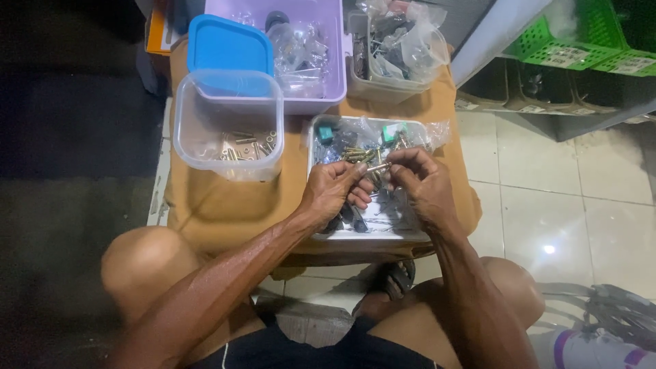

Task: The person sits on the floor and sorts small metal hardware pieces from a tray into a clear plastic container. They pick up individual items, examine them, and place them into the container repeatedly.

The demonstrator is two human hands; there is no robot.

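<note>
Both hands meet over a white tray (316, 147) of small metal parts and plastic bags. My left hand (333, 190) and my right hand (421, 183) pinch the two ends of a small brass-coloured bolt (378, 167) between fingertips. Under the hands lie several loose screws, dark pieces and green-capped parts in clear bags. The tray rests on a low table covered with tan cloth (219, 205), between my knees.
A clear plastic tub (229, 126) with brass screws stands at the left, its blue lid (229, 46) behind it. A lilac bin (321, 41) and a white tub of bagged parts (396, 51) sit at the back. Green crates (581, 41) and tiled floor lie to the right.
</note>
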